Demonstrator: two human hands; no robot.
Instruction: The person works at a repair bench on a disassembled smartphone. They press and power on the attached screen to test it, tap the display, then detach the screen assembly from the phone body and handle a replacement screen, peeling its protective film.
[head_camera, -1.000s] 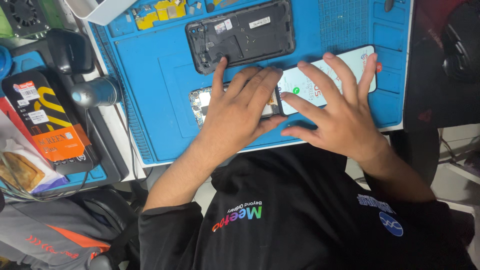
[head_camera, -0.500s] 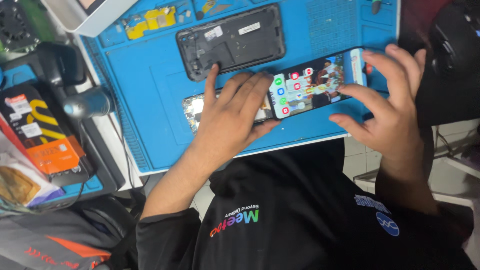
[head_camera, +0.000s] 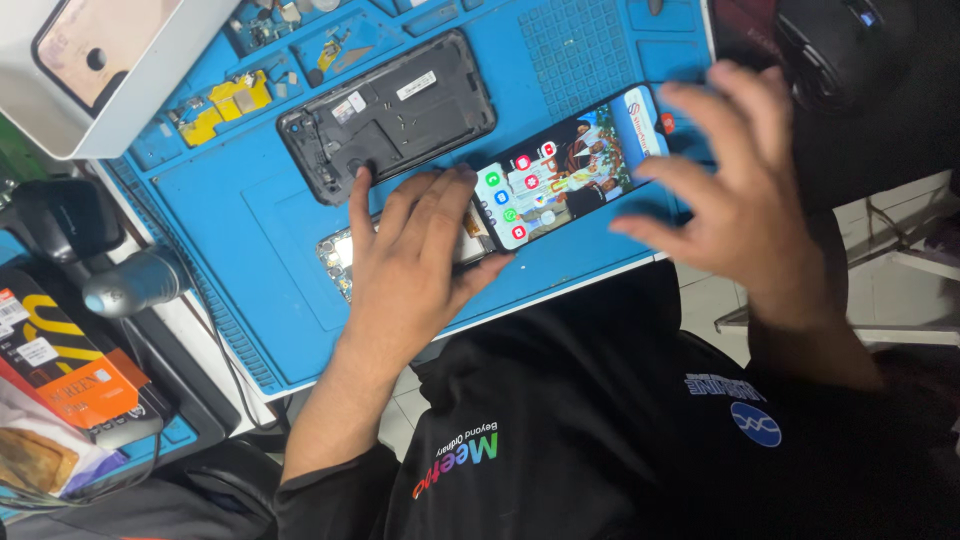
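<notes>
Blue silicone covers the bench: a repair mat (head_camera: 250, 260) with ridged edges and small parts trays along its far side. On it lies a lit screen (head_camera: 570, 170), a phone display showing coloured app icons and a photo wallpaper, set at a slant near the mat's front edge. The left hand (head_camera: 410, 265) lies flat, palm down, fingers released and spread, pressing on a bare phone board (head_camera: 340, 255) whose metal end sticks out past the little finger; the fingertips reach the near end of the screen and the thumb lies just beside its lower corner. The right hand (head_camera: 735, 190) hangs above the screen's far end, fingers loosely curled and apart, grasping nothing; it is blurred, so whether a fingertip touches the glass cannot be told. Just beyond the left fingers lies an open black phone shell (head_camera: 390, 115), inside up, with a white label and a camera cut-out. Yellow parts (head_camera: 225, 105) sit in a tray at the mat's far left. A white box (head_camera: 90, 70) overlaps the mat's corner. Left of the mat stand a grey tool handle (head_camera: 130, 285) and an orange-and-black packet (head_camera: 60, 365). The person wears a black shirt.
</notes>
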